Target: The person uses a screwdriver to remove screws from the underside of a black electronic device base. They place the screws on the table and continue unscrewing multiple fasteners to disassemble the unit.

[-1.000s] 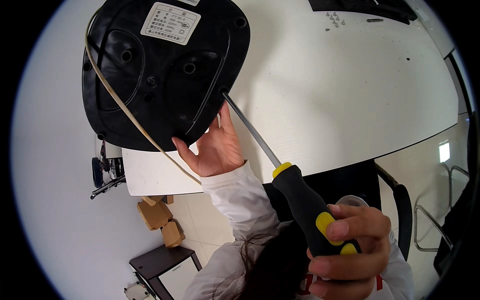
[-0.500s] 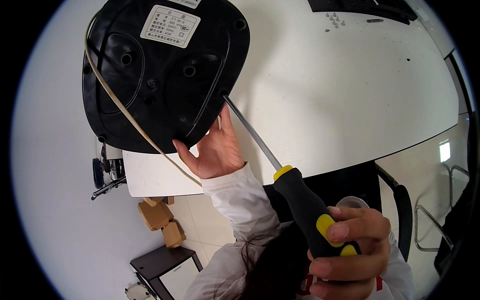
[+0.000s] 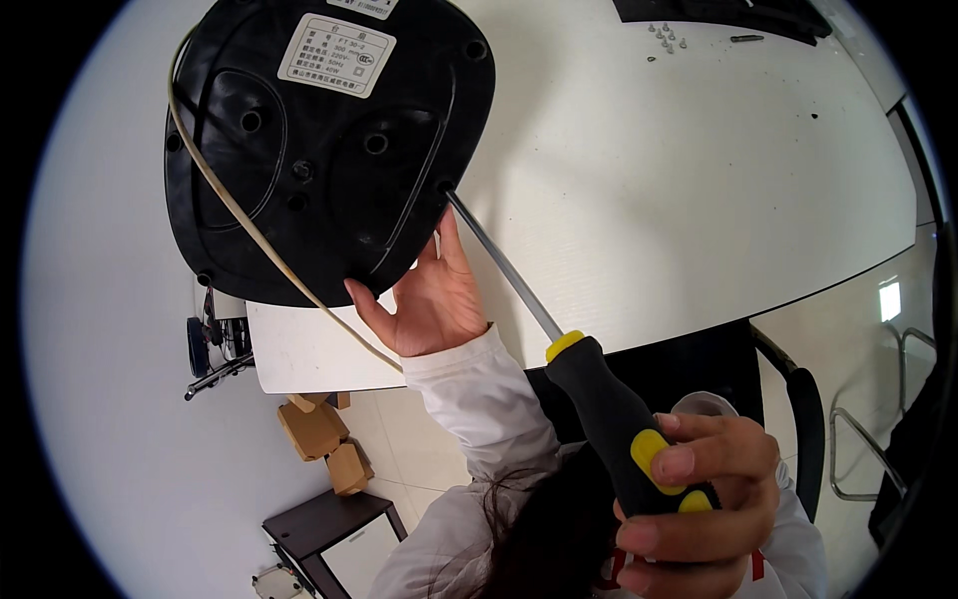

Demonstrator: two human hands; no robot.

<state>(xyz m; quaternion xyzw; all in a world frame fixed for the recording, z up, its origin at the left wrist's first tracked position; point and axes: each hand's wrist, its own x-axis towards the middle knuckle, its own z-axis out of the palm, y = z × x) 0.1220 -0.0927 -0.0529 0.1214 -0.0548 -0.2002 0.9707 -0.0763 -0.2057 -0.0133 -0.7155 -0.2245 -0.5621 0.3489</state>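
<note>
My left hand (image 3: 439,299) grips the near edge of a black plastic fan base (image 3: 329,200), thumb on the face turned up and the other fingers mostly hidden behind it. Its underside shows, with several round holes and a white label (image 3: 336,56). A pale power cord (image 3: 244,222) runs across it and down toward my left wrist. My right hand (image 3: 704,504) is wrapped round the black and yellow handle of a screwdriver (image 3: 599,399). The steel shaft slants up to the left, its tip in a hole at the base's right edge; any screw there is hidden.
On the white table (image 3: 639,210), several small screws (image 3: 666,40) and a dark bit-like piece (image 3: 746,39) lie at the far side, near a black object (image 3: 733,12). Cardboard boxes (image 3: 317,427) and a dark cabinet (image 3: 329,521) stand below at left. A black chair (image 3: 806,419) is at right.
</note>
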